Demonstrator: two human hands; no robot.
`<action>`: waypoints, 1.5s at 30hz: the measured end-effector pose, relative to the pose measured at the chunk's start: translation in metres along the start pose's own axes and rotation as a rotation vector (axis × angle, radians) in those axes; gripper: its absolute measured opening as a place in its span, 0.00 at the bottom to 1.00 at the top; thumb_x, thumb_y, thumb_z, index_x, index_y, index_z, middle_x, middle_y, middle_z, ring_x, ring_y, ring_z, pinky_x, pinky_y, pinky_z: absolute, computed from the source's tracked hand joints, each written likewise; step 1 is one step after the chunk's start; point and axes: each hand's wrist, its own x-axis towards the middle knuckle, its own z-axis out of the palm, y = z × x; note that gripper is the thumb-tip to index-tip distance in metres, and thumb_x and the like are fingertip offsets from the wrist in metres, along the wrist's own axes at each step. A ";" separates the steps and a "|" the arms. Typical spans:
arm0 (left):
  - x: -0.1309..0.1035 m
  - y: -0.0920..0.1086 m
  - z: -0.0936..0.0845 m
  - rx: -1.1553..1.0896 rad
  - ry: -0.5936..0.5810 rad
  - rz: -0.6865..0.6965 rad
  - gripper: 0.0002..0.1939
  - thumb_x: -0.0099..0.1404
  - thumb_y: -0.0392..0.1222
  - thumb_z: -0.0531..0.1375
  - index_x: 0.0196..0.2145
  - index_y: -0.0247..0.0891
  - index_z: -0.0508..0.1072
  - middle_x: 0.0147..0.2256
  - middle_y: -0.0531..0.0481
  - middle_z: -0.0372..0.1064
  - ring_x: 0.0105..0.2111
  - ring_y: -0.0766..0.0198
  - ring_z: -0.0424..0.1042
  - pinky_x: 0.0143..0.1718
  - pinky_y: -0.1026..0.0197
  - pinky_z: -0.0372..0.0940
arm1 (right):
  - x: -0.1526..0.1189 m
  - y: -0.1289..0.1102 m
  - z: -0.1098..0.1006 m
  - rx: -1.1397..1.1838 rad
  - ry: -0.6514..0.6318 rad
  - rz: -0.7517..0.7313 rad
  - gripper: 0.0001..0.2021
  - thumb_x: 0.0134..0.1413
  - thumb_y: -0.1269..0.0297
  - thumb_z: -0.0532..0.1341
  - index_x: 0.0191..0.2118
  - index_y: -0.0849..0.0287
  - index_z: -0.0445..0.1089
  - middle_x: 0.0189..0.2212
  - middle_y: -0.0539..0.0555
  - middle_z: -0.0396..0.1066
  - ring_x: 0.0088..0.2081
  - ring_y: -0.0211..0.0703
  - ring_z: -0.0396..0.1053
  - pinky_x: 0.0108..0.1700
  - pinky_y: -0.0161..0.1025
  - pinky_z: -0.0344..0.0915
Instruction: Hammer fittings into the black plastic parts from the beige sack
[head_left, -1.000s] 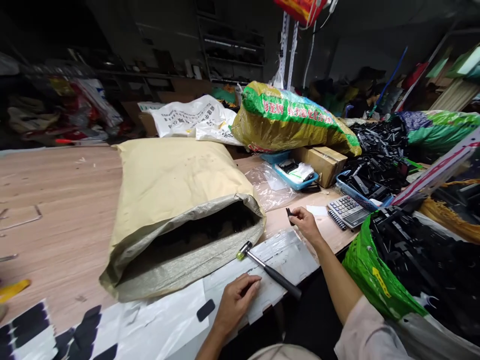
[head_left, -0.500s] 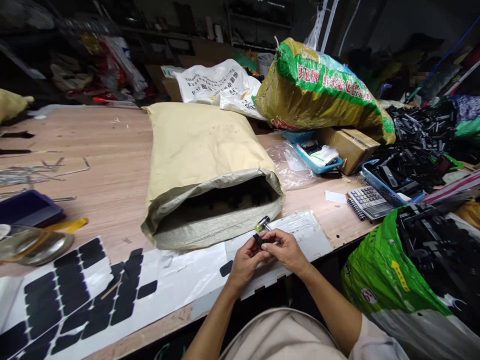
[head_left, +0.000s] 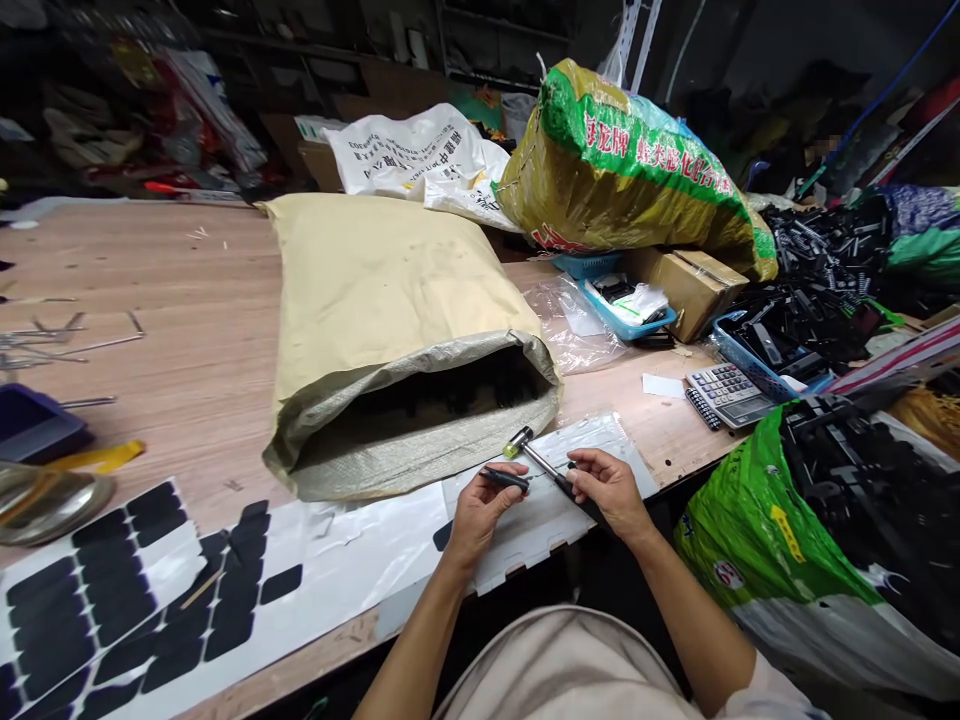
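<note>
My left hand (head_left: 474,515) is closed around a short black rod-shaped part (head_left: 506,479), which points toward my other hand. My right hand (head_left: 611,492) has its thumb and fingers pinched together; a tiny dark piece shows at the fingertips, too small to name. Between the hands lies a small hammer (head_left: 541,462) with a yellow-green face on its head. Its dark handle runs under my right hand. Beneath it is a whitish board (head_left: 615,440) at the table's front edge. Just behind opens the mouth of a large cream sack (head_left: 405,270), with dark contents inside.
Sheets of black pads (head_left: 112,580) lie at the left, near a blue tray (head_left: 37,425) and bent metal rods (head_left: 67,340). A calculator (head_left: 727,395), blue baskets (head_left: 630,325) and a cardboard box (head_left: 694,285) are at the right. A green sack (head_left: 780,530) of black parts stands beside me.
My hands have moved apart, the left keeping the black part and the right shifting over the hammer handle. The whole view has swung slightly to the right.
</note>
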 end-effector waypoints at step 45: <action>0.009 0.015 -0.007 -0.481 0.060 -0.140 0.17 0.52 0.48 0.74 0.32 0.34 0.78 0.25 0.51 0.71 0.24 0.68 0.69 0.23 0.68 0.64 | 0.013 -0.041 0.032 -0.573 -0.169 -0.634 0.07 0.64 0.66 0.62 0.38 0.56 0.79 0.34 0.55 0.76 0.37 0.45 0.74 0.43 0.40 0.70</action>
